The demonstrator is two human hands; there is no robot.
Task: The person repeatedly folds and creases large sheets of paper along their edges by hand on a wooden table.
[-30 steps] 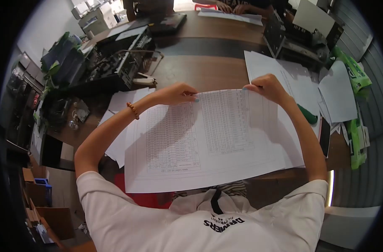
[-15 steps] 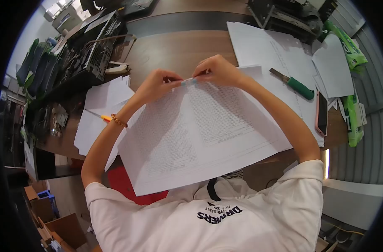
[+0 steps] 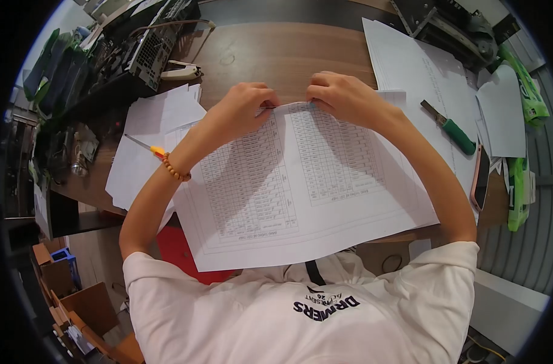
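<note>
A large white sheet of paper (image 3: 349, 218) printed with tables lies across the table edge and overhangs it toward my body. At the sheet's far edge, left of its middle, my left hand (image 3: 247, 108) is closed, thumb and fingers pinching the paper. My right hand (image 3: 349, 100) pinches the same edge farther right, its fingers curled. A small light-blue bit (image 3: 312, 105) shows at the right fingertips; what it is I cannot make out. Between the hands runs a short stretch of bare paper edge. Shadows of both arms fall over the printed tables.
Left are loose papers (image 3: 137, 127), a yellow-handled screwdriver (image 3: 156, 150), a white stapler-like tool (image 3: 181, 71) and an open black metal case (image 3: 149, 57). Right are more papers (image 3: 404, 67), a green-handled tool (image 3: 458, 136), a phone (image 3: 480, 176) and green packaging (image 3: 519, 200).
My hands have moved apart along the paper's far edge; earlier their fingertips nearly met around a light-blue strip. The view has shifted, and the printed tables look sharper.
</note>
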